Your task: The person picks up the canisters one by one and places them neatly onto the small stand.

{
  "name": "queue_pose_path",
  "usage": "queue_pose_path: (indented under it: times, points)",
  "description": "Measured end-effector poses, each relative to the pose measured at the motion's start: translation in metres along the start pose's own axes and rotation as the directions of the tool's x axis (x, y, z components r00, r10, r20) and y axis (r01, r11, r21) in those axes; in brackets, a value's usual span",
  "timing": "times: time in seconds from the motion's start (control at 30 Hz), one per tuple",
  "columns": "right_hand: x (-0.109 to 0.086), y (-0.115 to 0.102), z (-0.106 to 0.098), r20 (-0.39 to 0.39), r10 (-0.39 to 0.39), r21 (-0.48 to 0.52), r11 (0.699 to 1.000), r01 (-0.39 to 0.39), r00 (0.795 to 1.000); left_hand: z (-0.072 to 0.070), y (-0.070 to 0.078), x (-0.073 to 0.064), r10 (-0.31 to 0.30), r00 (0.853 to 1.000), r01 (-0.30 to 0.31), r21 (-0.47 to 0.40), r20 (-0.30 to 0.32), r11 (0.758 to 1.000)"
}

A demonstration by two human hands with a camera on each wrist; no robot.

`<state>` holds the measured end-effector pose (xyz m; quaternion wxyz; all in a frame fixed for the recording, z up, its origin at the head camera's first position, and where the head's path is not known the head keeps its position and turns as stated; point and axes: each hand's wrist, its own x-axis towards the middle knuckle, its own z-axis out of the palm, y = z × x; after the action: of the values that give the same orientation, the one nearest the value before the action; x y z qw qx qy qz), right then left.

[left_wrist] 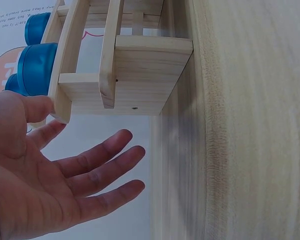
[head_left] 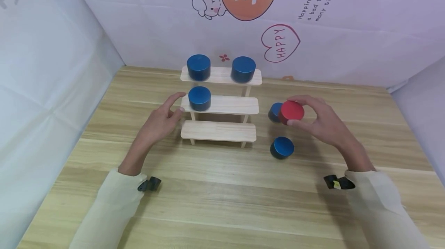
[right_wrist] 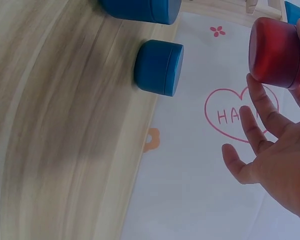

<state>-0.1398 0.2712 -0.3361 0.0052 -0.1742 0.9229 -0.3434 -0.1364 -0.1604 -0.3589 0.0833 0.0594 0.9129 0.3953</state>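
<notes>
My right hand (head_left: pixel 321 121) pinches a red round tin (head_left: pixel 291 112) between thumb and fingers; in the right wrist view the other fingers spread below it. In the head view it overlaps a small blue tin (head_left: pixel 275 112) behind it. My left hand (head_left: pixel 161 121) is at the left end of a three-tier wooden stand (head_left: pixel 233 104), thumb and forefinger apart at the middle shelf's end. In the left wrist view its other fingers (left_wrist: pixel 107 150) reach out loosely, holding nothing. A blue tin (head_left: pixel 199 99) sits on that middle shelf, close to the left fingertips.
Two more blue tins, a left one (head_left: pixel 198 67) and a right one (head_left: pixel 243 70), stand on the top shelf. Another blue tin (head_left: pixel 282 148) is on the wooden table (head_left: pixel 222 202), right of the stand. A printed white cloth (head_left: pixel 156 29) hangs behind.
</notes>
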Motion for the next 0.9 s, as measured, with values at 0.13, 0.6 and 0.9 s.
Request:
queue_pose_path:
  times: [0.13, 0.6, 0.9]
  points:
    - [0.002, -0.003, 0.002, -0.008, -0.013, 0.007, 1.0, 0.013, 1.0, 0.0, 0.0, 0.0, -0.005, 1.0, 0.005, -0.002, 0.001, 1.0]
    - [0.011, -0.015, 0.009, -0.01, -0.024, 0.016, 1.0, 0.025, 1.0, 0.0, -0.001, -0.001, 0.007, 1.0, -0.007, -0.015, -0.005, 1.0]
    - [0.016, -0.023, 0.013, -0.028, -0.034, 0.022, 0.999, 0.035, 0.999, 0.0, -0.001, -0.001, 0.017, 1.0, -0.017, -0.018, -0.005, 1.0]
